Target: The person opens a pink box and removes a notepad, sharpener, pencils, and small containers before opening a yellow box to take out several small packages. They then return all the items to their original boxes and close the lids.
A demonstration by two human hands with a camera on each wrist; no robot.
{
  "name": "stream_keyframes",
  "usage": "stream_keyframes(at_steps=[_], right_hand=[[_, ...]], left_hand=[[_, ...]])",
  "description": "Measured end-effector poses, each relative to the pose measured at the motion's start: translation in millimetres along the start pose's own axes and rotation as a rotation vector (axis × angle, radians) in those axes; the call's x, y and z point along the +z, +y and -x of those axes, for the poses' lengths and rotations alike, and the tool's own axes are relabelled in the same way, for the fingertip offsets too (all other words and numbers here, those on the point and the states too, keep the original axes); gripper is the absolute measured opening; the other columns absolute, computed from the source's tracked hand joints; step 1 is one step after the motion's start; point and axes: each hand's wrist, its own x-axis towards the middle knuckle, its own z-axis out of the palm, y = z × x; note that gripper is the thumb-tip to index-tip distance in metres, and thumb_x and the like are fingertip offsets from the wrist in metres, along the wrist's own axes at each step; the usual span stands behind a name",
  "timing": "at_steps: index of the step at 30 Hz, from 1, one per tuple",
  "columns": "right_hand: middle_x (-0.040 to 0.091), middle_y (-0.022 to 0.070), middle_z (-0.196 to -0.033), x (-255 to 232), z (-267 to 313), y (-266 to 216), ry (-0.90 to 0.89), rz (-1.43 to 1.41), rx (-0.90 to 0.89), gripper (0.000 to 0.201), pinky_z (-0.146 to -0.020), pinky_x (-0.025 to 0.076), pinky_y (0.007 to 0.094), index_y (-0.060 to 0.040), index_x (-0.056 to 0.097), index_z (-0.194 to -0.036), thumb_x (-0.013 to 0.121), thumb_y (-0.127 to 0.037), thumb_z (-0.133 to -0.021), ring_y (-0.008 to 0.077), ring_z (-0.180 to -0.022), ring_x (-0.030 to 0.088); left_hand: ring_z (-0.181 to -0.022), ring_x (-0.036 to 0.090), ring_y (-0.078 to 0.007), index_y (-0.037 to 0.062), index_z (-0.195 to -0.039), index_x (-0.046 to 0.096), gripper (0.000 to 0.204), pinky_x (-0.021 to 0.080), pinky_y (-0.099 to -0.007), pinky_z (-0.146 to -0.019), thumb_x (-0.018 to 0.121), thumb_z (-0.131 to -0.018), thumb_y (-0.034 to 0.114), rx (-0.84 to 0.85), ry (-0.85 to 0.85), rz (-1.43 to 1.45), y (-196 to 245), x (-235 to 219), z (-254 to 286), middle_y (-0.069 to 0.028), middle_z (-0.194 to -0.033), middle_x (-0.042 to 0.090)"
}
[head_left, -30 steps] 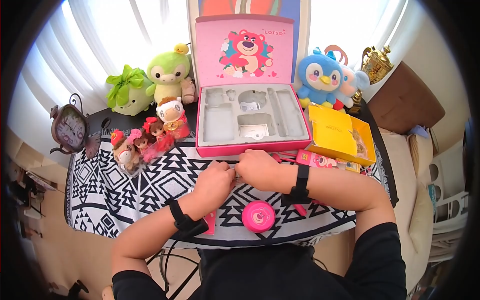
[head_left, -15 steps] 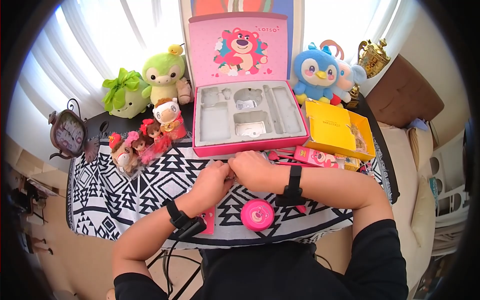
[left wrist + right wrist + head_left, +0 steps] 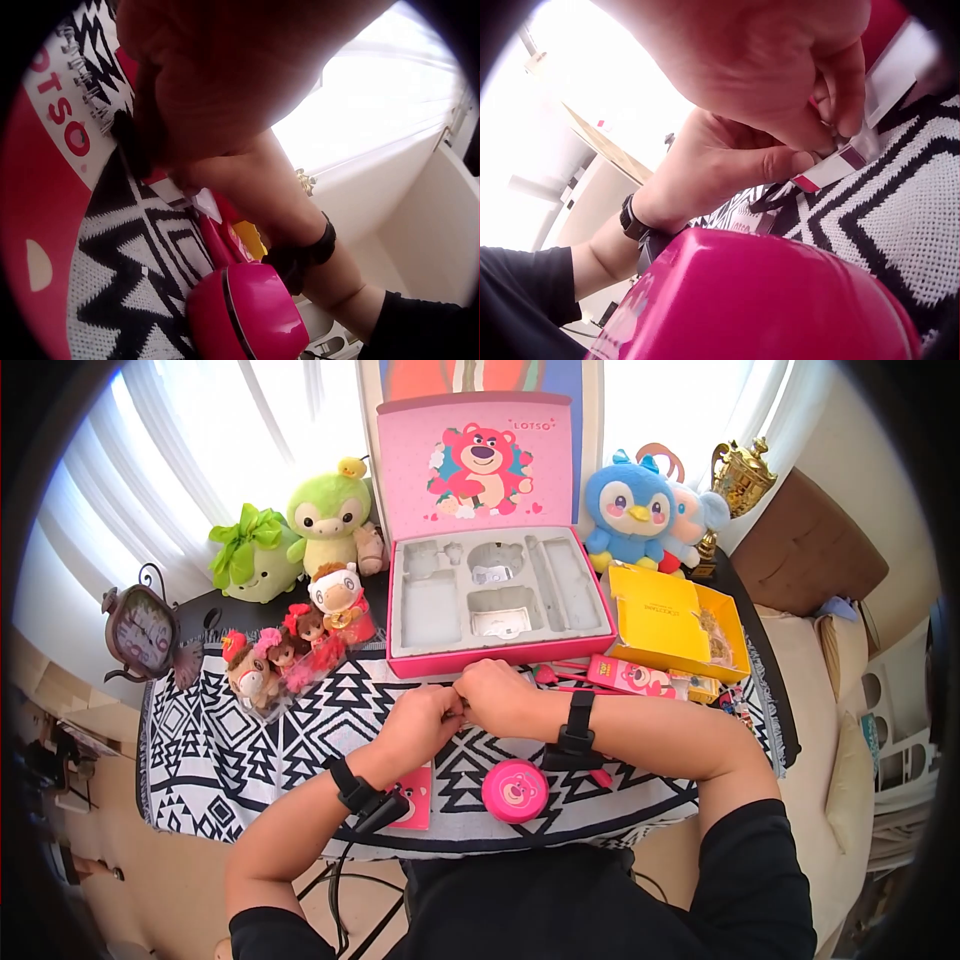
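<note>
In the head view my left hand [image 3: 415,725] and right hand [image 3: 500,698] meet in front of the open pink Lotso box [image 3: 500,658]. Between them is a small, slim white box [image 3: 829,171] with a red end and clear plastic at its other end, seen in the right wrist view. The left thumb and fingers grip it. The right fingertips pinch at its plastic end; the hands hide much of it. Nearer me stands a round pink case [image 3: 515,792] with a bear face. Under the left wrist lies a spiral notebook [image 3: 56,172] marked Lotso.
A yellow box [image 3: 665,615] and a pink Toy Story box [image 3: 630,676] lie to the right. Small dolls [image 3: 285,655] and a metal clock [image 3: 142,630] stand left. Plush toys [image 3: 335,515] line the back. A patterned cloth [image 3: 240,760] covers the table.
The hands stay together in front of the pink box and shift only slightly. The head view has tilted a little; more of the notebook shows beside the left wrist.
</note>
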Motion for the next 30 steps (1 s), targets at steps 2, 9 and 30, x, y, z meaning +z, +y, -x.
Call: stream_keyframes(at_steps=[2,9,30], right_hand=[[0.072,0.0204,-0.084,-2.5,1.6,-1.8,0.032,-0.008,-0.003,0.011,-0.078,0.057,0.0463,-0.0052,0.075,-0.082,0.075,-0.009,-0.072,0.0383,-0.086,0.071],[0.070,0.0189,-0.081,-15.7,12.9,8.4,0.176,-0.191,-0.058,0.017,-0.073,0.055,0.0455,-0.0038,0.076,-0.089,0.071,-0.013,-0.075,0.0393,-0.078,0.068],[0.068,0.0181,-0.094,-12.1,51.6,13.1,-0.098,-0.094,-0.206,0.020,-0.082,0.055,0.0459,-0.0027,0.073,-0.101,0.073,-0.008,-0.082,0.0386,-0.089,0.068]], left_hand=[[-0.069,0.068,-0.0274,0.0012,-0.086,0.067,0.011,0.053,-0.0350,-0.064,0.075,-0.078,0.001,-0.001,0.029,0.007,0.5,-0.6,0.5,-0.0125,-0.077,0.068],[-0.065,0.066,-0.0214,0.0010,-0.087,0.068,0.009,0.052,-0.0331,-0.062,0.075,-0.082,0.003,-0.099,0.050,0.052,28.7,-21.2,14.2,-0.0102,-0.074,0.067],[-0.075,0.071,-0.0338,0.0040,-0.100,0.076,0.015,0.056,-0.0383,-0.069,0.072,-0.086,0.009,-0.077,-0.074,-0.042,24.1,-3.6,28.2,-0.0180,-0.084,0.072]])
